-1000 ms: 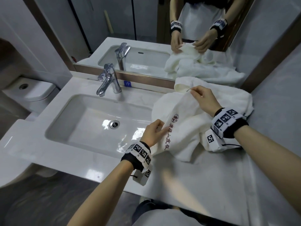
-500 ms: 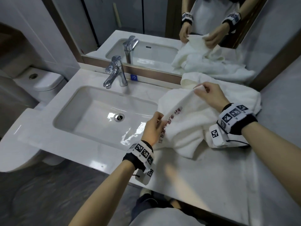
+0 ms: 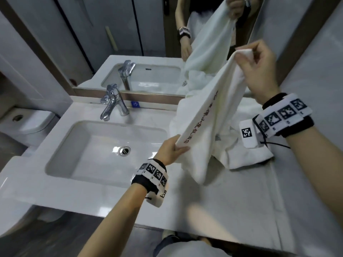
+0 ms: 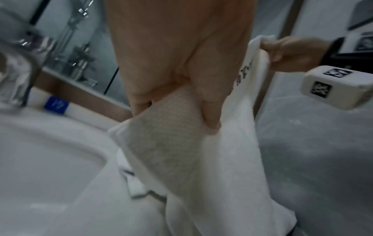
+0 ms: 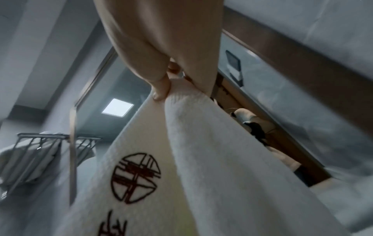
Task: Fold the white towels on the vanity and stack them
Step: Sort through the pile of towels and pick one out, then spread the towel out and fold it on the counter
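White towel (image 3: 207,115) stretched centre-right of frame above vanity (image 3: 213,210): right hand (image 3: 258,71) pinches upper corner, left hand (image 3: 170,148) pinches lower corner, likely tensioning the edge straight for folding.

The white towel (image 3: 209,115) bore dark red embroidered characters and a round emblem, beside the white sink (image 3: 61,145) with its chrome faucet (image 3: 113,102).
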A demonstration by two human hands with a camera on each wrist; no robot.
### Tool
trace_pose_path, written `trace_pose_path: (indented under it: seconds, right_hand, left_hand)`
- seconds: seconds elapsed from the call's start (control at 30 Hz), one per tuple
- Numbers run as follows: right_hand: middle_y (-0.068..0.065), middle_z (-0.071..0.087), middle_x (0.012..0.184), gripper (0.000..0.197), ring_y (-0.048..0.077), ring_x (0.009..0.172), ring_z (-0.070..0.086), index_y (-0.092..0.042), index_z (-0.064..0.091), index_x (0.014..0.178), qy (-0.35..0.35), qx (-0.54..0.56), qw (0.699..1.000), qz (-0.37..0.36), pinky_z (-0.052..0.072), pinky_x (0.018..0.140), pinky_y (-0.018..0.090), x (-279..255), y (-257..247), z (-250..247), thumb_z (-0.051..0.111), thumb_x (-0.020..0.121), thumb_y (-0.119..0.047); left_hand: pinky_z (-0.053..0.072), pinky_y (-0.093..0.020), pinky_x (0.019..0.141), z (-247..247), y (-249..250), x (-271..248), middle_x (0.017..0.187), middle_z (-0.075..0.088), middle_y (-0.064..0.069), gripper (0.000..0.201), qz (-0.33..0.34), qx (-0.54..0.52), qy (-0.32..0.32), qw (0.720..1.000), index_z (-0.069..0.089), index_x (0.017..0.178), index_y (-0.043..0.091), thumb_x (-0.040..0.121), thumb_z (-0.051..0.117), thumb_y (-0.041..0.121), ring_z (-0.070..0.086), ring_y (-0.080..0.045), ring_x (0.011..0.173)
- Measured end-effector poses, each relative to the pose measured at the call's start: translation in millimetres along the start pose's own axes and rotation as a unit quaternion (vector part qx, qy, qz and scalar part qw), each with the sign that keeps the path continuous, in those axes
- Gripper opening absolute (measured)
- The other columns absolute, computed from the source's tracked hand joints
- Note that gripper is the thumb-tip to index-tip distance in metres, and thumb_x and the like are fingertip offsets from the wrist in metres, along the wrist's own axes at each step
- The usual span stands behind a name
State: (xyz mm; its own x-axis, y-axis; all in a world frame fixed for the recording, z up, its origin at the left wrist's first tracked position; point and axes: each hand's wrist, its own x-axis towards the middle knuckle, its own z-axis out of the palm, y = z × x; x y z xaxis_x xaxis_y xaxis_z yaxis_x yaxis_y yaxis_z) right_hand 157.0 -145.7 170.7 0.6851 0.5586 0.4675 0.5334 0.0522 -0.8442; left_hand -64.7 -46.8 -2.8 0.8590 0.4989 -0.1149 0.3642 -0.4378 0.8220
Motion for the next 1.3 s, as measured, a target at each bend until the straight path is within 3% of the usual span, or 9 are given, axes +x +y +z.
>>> trace_pose_path:
  seconds: [0.13,0.27,0.37,0.5,0.6,0.8,1.0,1.2,1.3]
  right_hand:
    - [-0.018,0.059,0.089,0.015,-0.01,0.078,0.055,-0.036,0.053,0.083,0.088,-0.009,0.995,0.045,0.047,0.077,0.014,-9.9,19.0,-29.7,0.063,0.085,-0.024]
    - [-0.012,0.059,0.086,0.015,-0.003,0.078,0.055,-0.033,0.054,0.081,0.154,-0.004,0.986,0.063,0.046,0.074,0.013,-25.6,25.8,-52.0,0.062,0.084,-0.021]
    - [-0.01,0.059,0.087,0.016,-0.001,0.078,0.055,-0.03,0.053,0.083,0.199,0.017,0.979,0.052,0.045,0.074,0.011,-31.7,17.9,-62.6,0.061,0.085,-0.016]
    - [-0.011,0.059,0.086,0.013,-0.012,0.071,0.056,-0.031,0.055,0.082,0.248,0.03,0.968,0.03,0.047,0.073,0.011,-28.3,-4.1,-78.2,0.063,0.084,-0.02]
    - [-0.014,0.061,0.083,0.013,-0.012,0.069,0.056,-0.033,0.058,0.08,0.264,0.033,0.964,0.012,0.048,0.073,0.015,-28.1,-15.4,-88.7,0.065,0.082,-0.021]
    - [-0.016,0.054,0.072,0.016,-0.016,0.057,0.05,-0.03,0.054,0.071,0.24,-0.046,0.967,0.066,0.039,0.061,0.006,-40.8,2.3,-88.2,0.062,0.083,-0.023]
    - [0.007,0.053,0.083,0.03,0.012,0.07,0.048,0.012,0.062,0.09,0.162,-0.103,0.964,0.184,0.039,0.057,0.02,-61.4,64.0,-88.1,0.06,0.089,-0.018]
    - [0.023,0.062,0.097,0.035,0.034,0.086,0.055,0.008,0.059,0.099,0.093,-0.266,0.927,0.247,0.028,0.064,0.028,-81.8,97.5,-77.9,0.055,0.093,-0.026]
    - [0.027,0.062,0.107,0.036,0.036,0.094,0.056,0.008,0.058,0.101,0.075,-0.279,0.92,0.265,0.028,0.066,0.027,-80.9,110.4,-73.4,0.053,0.094,-0.027]
  left_hand:
    - [0.043,-0.01,0.063,-22.4,-8.2,2.2,0.09,0.061,0.003,0.017,-0.023,-0.033,0.034,0.999,0.054,0.099,0.015,0.09,0.061,0.028,0.057,-0.013,0.079]
    - [0.046,-0.03,0.066,-89.0,13.6,15.5,0.088,0.061,-0.004,0.027,0.01,0.034,0.072,0.997,0.057,0.097,0.007,0.085,0.067,0.029,0.058,-0.021,0.078]
    - [0.051,-0.031,0.063,-135.9,43.2,18.8,0.086,0.065,-0.004,0.036,0.04,0.076,0.093,0.992,0.063,0.095,0.009,0.073,0.077,0.035,0.062,-0.019,0.075]
    - [0.056,-0.03,0.052,-170.8,74.6,10.7,0.084,0.068,-0.002,0.025,0.099,-0.116,0.139,0.978,0.063,0.076,0.021,0.066,0.083,0.031,0.067,-0.018,0.071]
    - [0.055,-0.024,0.053,-174.2,78.8,11.0,0.087,0.065,0.001,0.016,0.14,-0.235,0.178,0.945,0.065,0.084,0.021,0.077,0.076,0.03,0.066,-0.01,0.074]
    - [0.056,-0.023,0.065,-143.4,54.2,32.7,0.093,0.065,0.002,0.017,0.075,-0.303,0.149,0.938,0.059,0.1,0.016,0.089,0.062,0.028,0.065,-0.011,0.083]
    - [0.051,-0.03,0.068,-109.6,15.0,47.0,0.081,0.061,-0.002,0.003,0.001,-0.295,0.131,0.947,0.054,0.091,0.014,0.093,0.055,0.013,0.059,-0.013,0.072]
    - [0.043,-0.02,0.054,-85.7,-15.8,67.5,0.072,0.052,0.0,0.015,-0.036,-0.215,0.17,0.961,0.05,0.079,0.02,0.094,0.056,0.018,0.049,-0.012,0.064]
    - [0.044,-0.031,0.067,-80.0,-30.0,88.1,0.082,0.052,-0.01,0.017,-0.088,-0.164,0.168,0.968,0.052,0.091,0.007,0.092,0.058,0.023,0.05,-0.02,0.077]
